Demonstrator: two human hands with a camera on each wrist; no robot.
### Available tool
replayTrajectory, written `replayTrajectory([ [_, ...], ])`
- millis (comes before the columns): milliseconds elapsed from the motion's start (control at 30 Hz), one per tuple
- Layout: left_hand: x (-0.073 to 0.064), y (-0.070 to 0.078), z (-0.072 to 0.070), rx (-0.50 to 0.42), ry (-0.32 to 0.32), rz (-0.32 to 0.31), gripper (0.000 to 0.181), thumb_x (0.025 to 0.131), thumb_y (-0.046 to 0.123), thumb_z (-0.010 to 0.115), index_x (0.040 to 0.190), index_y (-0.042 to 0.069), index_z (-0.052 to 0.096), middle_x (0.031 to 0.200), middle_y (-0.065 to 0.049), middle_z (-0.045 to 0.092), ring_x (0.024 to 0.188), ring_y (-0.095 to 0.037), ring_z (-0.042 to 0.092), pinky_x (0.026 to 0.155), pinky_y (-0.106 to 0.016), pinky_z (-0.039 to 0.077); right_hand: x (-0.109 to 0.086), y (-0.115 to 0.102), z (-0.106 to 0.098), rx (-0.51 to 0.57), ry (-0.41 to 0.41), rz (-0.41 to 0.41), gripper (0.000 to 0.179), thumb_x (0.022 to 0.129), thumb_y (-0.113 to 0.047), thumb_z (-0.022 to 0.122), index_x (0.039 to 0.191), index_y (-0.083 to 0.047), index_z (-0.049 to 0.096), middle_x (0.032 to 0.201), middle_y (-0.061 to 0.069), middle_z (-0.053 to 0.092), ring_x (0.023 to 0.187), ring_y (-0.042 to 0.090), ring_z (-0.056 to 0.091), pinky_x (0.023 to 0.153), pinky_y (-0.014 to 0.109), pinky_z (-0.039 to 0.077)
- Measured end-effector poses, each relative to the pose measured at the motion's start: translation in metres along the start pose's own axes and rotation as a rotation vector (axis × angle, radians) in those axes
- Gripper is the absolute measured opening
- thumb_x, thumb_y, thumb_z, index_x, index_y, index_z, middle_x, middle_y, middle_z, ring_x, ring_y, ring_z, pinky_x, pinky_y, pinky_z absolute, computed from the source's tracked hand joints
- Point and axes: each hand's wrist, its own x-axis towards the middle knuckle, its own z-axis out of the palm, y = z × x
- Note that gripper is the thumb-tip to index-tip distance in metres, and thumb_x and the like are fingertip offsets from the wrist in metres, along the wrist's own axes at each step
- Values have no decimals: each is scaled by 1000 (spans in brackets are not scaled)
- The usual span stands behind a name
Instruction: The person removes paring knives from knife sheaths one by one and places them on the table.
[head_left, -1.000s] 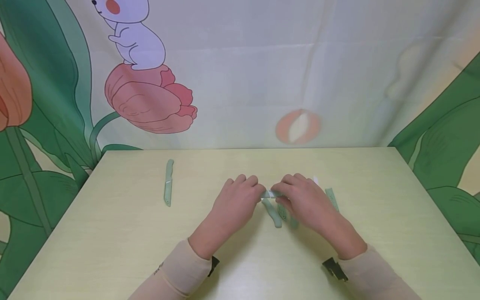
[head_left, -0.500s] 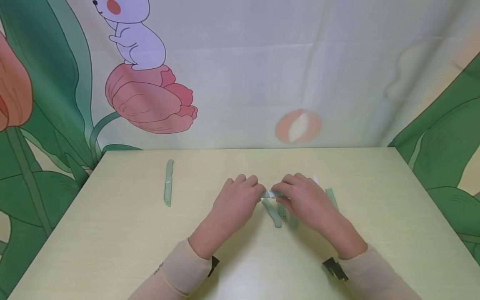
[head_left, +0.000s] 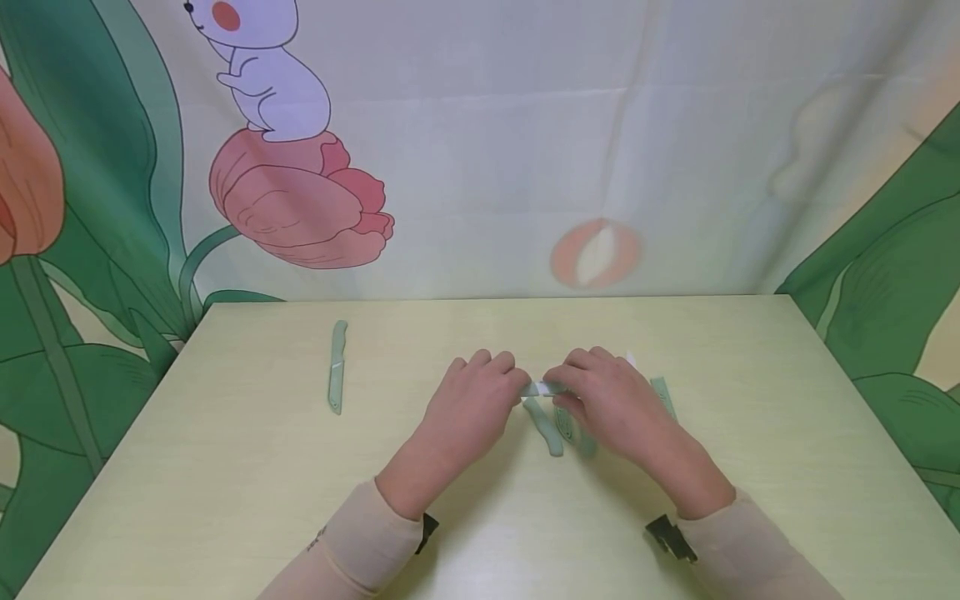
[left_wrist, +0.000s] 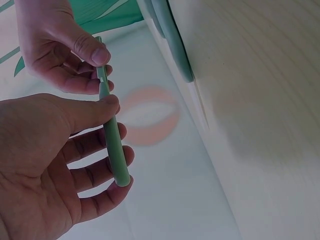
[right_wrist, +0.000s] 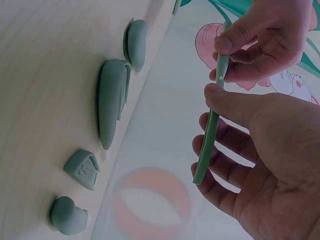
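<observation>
A small knife with a pale green handle (left_wrist: 116, 155) is held level over the table by both hands. My left hand (head_left: 476, 404) pinches the handle between thumb and fingers. My right hand (head_left: 615, 408) pinches the green sheath (right_wrist: 206, 155) over its blade. A short pale strip shows between handle and sheath in the head view. Below the hands, a green handle (head_left: 545, 427) and a green piece with holes (head_left: 564, 423) lie on the table, partly hidden by the right hand.
A sheathed green knife (head_left: 337, 367) lies on the table (head_left: 225, 467) at the left. Beyond the right hand are a green strip (head_left: 663, 398) and a white pointed tip (head_left: 632, 359). A printed curtain (head_left: 480, 167) hangs behind the table.
</observation>
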Motion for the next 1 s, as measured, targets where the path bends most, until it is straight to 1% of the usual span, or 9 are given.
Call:
replayTrajectory([
  [333, 0, -1, 1, 5, 0, 0, 11, 93, 16, 84, 101, 20, 78, 82, 4, 54, 71, -18, 44, 61, -28, 37, 0, 1, 0, -1, 6, -11, 25, 87, -11, 89, 110, -13, 80, 99, 0, 70, 84, 22, 59, 63, 30, 47],
  [667, 0, -1, 0, 9, -17, -7, 13, 93, 16, 84, 103, 21, 78, 83, 5, 55, 71, -17, 44, 62, -27, 37, 0, 1, 0, 10, -6, 14, 25, 88, -11, 88, 111, -13, 80, 101, 1, 71, 84, 21, 59, 65, 31, 47],
  [1000, 0, -1, -3, 7, -38, -18, 15, 93, 16, 83, 106, 21, 79, 85, 4, 57, 73, -18, 46, 63, -29, 39, 0, 1, -2, -2, -7, 8, 25, 87, -11, 89, 111, -13, 80, 100, 1, 71, 85, 22, 60, 66, 32, 49],
])
